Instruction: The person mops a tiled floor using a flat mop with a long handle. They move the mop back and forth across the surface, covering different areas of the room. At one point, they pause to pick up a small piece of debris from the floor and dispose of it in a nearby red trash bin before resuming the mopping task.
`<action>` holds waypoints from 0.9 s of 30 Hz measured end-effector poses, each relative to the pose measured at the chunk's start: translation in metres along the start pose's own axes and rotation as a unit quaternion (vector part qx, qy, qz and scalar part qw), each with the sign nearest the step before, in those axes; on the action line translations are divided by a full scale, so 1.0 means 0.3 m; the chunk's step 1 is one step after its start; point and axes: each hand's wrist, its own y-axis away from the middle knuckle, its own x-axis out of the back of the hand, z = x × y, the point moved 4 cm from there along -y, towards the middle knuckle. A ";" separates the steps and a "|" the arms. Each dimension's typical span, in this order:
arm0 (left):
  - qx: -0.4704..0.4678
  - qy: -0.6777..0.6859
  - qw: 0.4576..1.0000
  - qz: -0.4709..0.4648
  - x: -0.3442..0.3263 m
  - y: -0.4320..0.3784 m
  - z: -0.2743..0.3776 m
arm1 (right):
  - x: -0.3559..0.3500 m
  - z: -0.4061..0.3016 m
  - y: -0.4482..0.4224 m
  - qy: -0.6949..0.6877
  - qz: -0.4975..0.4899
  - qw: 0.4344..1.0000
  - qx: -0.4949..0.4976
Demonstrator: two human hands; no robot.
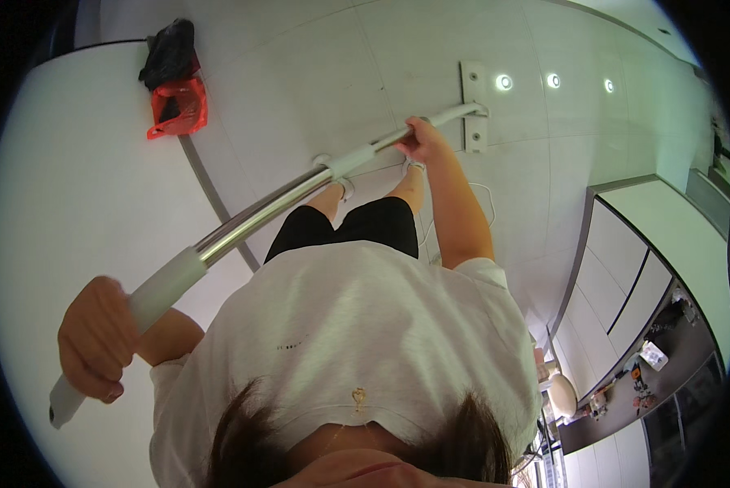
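Observation:
My left hand is closed around the pale grey grip near the upper end of a long mop handle. The pole has shiny metal and pale plastic sections and slants away from me to the upper right. Lower down the pole, my right hand grips it near a joint between sections. The handle's far end meets the middle of a flat white mop head, which rests on the tiled floor. Its underside is hidden.
A red plastic bag and a black plastic bag lie beside a large white surface at the left. A white cable runs over the floor near my feet. At the right stands a white cabinet with small items on a dark surface.

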 end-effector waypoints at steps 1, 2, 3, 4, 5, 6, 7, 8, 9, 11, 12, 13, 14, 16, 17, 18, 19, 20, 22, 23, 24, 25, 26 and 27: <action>-0.004 -0.011 1.000 0.011 0.008 0.079 0.066 | -0.088 0.056 -0.012 0.007 -0.023 1.000 -0.014; -0.012 -0.019 1.000 0.017 0.009 0.152 0.131 | -0.176 0.111 -0.021 0.018 -0.047 0.998 -0.028; -0.032 -0.034 0.998 0.051 0.010 0.234 0.195 | -0.258 0.174 -0.034 0.018 -0.067 0.997 -0.036; -0.052 -0.048 0.994 0.086 -0.001 0.319 0.263 | -0.340 0.239 -0.045 0.017 -0.087 0.995 -0.044; -0.070 -0.070 0.987 0.126 -0.036 0.388 0.336 | -0.429 0.301 -0.036 0.040 -0.091 0.993 -0.056; -0.083 -0.087 0.981 0.151 -0.059 0.450 0.391 | -0.506 0.355 -0.028 0.062 -0.090 0.992 -0.062; -0.095 -0.101 0.975 0.172 -0.070 0.497 0.455 | -0.574 0.414 -0.038 0.088 -0.109 0.987 -0.073; -0.106 -0.117 0.968 0.193 -0.083 0.542 0.519 | -0.635 0.472 -0.049 0.113 -0.127 0.982 -0.086; -0.109 -0.144 0.966 0.185 -0.115 0.592 0.601 | -0.708 0.523 -0.033 0.124 -0.139 0.978 -0.097; -0.112 -0.199 0.959 0.168 -0.179 0.691 0.746 | -0.851 0.625 0.028 0.135 -0.160 0.971 -0.111; -0.103 -0.215 0.958 0.162 -0.201 0.701 0.789 | -0.919 0.676 0.047 0.136 -0.173 0.969 -0.116; -0.098 -0.214 0.959 0.155 -0.223 0.714 0.811 | -0.976 0.729 0.051 0.131 -0.189 0.964 -0.131; -0.096 -0.210 0.962 0.145 -0.231 0.722 0.813 | -1.029 0.775 0.044 0.125 -0.203 0.961 -0.141; -0.093 -0.193 0.969 0.120 -0.240 0.692 0.788 | -1.136 0.848 0.032 0.111 -0.227 0.954 -0.161; -0.090 -0.185 0.973 0.108 -0.244 0.660 0.770 | -1.184 0.881 0.023 0.105 -0.237 0.950 -0.175; -0.089 -0.175 0.976 0.095 -0.255 0.622 0.749 | -1.220 0.904 0.018 0.099 -0.248 0.945 -0.187; -0.089 -0.165 0.979 0.080 -0.268 0.579 0.730 | -1.241 0.913 0.009 0.092 -0.244 0.946 -0.192; -0.087 -0.154 0.982 0.067 -0.281 0.538 0.697 | -1.265 0.926 -0.004 0.085 -0.241 0.946 -0.198; -0.098 -0.121 0.987 0.033 -0.295 0.469 0.650 | -1.273 0.923 -0.026 0.058 -0.240 0.950 -0.193; -0.102 -0.102 0.989 0.016 -0.300 0.439 0.633 | -1.246 0.923 -0.027 0.033 -0.226 0.954 -0.196; -0.107 -0.090 0.990 0.005 -0.314 0.410 0.616 | -1.220 0.923 -0.019 0.015 -0.212 0.956 -0.201; -0.112 -0.082 0.990 -0.007 -0.333 0.381 0.607 | -1.192 0.919 -0.008 -0.003 -0.198 0.958 -0.205; -0.116 -0.071 0.991 -0.017 -0.348 0.344 0.602 | -1.159 0.908 0.000 -0.016 -0.197 0.960 -0.198; -0.121 -0.058 0.991 -0.028 -0.355 0.316 0.593 | -1.115 0.900 0.005 -0.032 -0.193 0.963 -0.188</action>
